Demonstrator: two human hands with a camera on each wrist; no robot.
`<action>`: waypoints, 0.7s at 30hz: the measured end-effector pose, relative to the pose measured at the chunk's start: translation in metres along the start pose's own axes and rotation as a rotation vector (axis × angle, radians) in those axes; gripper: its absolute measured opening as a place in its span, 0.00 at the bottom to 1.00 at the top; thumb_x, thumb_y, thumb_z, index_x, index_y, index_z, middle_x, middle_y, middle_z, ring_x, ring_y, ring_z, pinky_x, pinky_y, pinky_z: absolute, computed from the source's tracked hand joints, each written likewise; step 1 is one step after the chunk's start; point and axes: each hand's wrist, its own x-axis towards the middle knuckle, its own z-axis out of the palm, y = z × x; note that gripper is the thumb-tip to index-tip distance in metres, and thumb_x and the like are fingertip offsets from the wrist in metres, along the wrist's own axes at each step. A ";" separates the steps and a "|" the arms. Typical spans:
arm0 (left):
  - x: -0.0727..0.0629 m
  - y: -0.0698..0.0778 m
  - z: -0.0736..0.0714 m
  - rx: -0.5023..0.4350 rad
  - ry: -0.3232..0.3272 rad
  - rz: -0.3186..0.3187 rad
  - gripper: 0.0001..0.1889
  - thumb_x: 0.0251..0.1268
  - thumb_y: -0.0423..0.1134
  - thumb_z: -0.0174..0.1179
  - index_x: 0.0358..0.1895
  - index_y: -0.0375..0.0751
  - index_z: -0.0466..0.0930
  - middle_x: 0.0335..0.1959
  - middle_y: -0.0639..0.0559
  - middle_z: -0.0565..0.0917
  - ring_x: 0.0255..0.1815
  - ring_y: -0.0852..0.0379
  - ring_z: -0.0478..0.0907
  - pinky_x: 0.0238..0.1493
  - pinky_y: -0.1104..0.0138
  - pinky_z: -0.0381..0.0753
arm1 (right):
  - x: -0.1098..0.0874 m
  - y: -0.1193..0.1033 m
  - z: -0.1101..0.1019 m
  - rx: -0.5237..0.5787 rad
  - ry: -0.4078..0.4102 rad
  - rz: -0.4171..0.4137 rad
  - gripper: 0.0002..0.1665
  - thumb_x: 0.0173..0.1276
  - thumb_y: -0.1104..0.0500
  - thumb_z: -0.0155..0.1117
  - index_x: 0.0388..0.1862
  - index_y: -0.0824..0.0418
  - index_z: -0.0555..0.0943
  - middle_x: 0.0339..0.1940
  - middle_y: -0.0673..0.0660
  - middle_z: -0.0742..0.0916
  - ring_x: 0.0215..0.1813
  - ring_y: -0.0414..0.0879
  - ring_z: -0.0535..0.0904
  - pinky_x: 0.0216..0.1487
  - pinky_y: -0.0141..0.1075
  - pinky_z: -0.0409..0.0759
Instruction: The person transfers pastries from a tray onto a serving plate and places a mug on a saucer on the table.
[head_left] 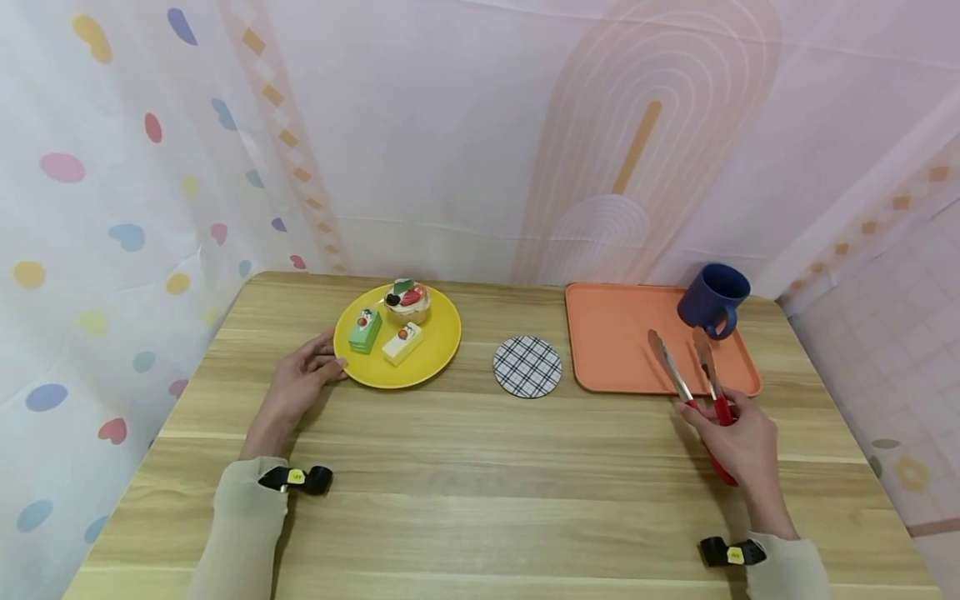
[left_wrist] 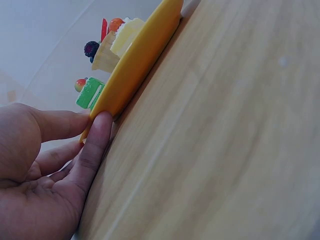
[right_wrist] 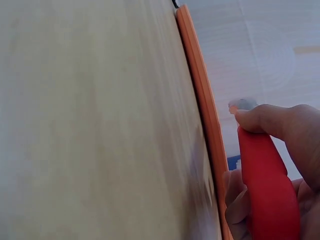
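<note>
My left hand (head_left: 298, 379) pinches the left rim of a yellow plate (head_left: 438, 354), thumb and fingers at its edge in the left wrist view. On the plate sit a green cake slice (head_left: 364, 332), a pale yellow cake slice (head_left: 402, 343) and a fruit-topped cupcake (head_left: 407, 303). My right hand (head_left: 738, 437) grips a pair of tongs by its red handles (right_wrist: 267, 185). The metal arms of the tongs (head_left: 672, 367) are spread apart over the right part of an orange tray (head_left: 611, 342), with nothing between their tips.
A dark blue mug (head_left: 712, 298) stands at the tray's back right corner, its handle toward the front. Between plate and tray lies a round checked coaster (head_left: 527, 367). A patterned cloth (head_left: 435, 150) hangs behind the wooden table (head_left: 480, 500).
</note>
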 end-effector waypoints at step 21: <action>0.000 0.004 0.001 -0.003 0.001 -0.014 0.34 0.79 0.38 0.57 0.82 0.43 0.55 0.60 0.47 0.74 0.48 0.71 0.79 0.53 0.75 0.88 | -0.016 -0.002 0.007 -0.038 0.022 -0.009 0.46 0.62 0.35 0.73 0.63 0.69 0.74 0.40 0.62 0.90 0.47 0.59 0.82 0.34 0.32 0.73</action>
